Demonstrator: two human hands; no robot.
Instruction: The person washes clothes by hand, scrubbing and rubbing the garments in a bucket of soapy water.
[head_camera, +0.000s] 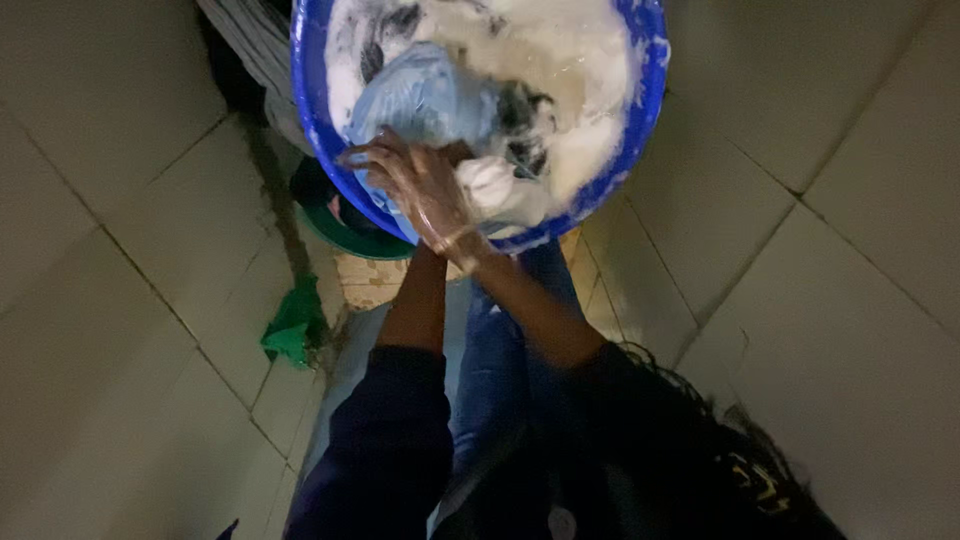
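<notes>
A blue plastic basin (640, 110) full of white suds stands on the tiled floor in front of me. A light blue cloth (425, 95) lies in the foam at the near left side, and a dark garment (522, 108) lies beside it. My right hand (425, 185) reaches across from the right, fingers curled down on the light blue cloth at the basin's near rim. My left forearm runs up under that wrist. The left hand itself is hidden beneath the right hand and the cloth.
A green bowl (345, 232) sits partly under the basin's near left edge. A crumpled green cloth (293, 328) lies on the pale floor tiles (120, 300) to my left. Striped grey fabric (250, 45) hangs at the top left. My blue-jeaned knees are below the basin.
</notes>
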